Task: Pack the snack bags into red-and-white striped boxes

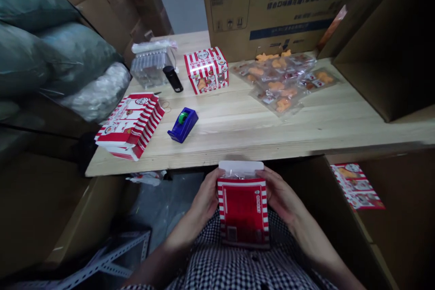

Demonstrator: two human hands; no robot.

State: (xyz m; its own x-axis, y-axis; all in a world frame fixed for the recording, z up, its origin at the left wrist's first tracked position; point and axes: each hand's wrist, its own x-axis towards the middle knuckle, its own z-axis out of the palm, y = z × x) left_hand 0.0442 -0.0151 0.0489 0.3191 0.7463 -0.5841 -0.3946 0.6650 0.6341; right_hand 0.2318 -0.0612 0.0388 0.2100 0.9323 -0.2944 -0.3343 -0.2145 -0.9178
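A red and white striped carton (pixel 243 208) rests upright on my lap below the table edge, its white top flap raised. My left hand (pixel 205 201) grips its left side and my right hand (pixel 280 197) grips its right side, thumbs near the open top. On the wooden table (pixel 238 122) stand a finished striped box (pixel 206 69), a stack of flat striped cartons (pixel 131 124) at the left edge and a blue tape dispenser (pixel 183 124). Clear bags of orange snacks (pixel 283 81) lie spread at the back right.
A clear plastic stack (pixel 151 65) and a black cylinder (pixel 172 78) sit at the back left. Large cardboard boxes (pixel 272 4) stand behind and at the right. Grey sacks (pixel 44 50) pile up at the left. A flat striped carton (pixel 356 186) lies in the lower right box.
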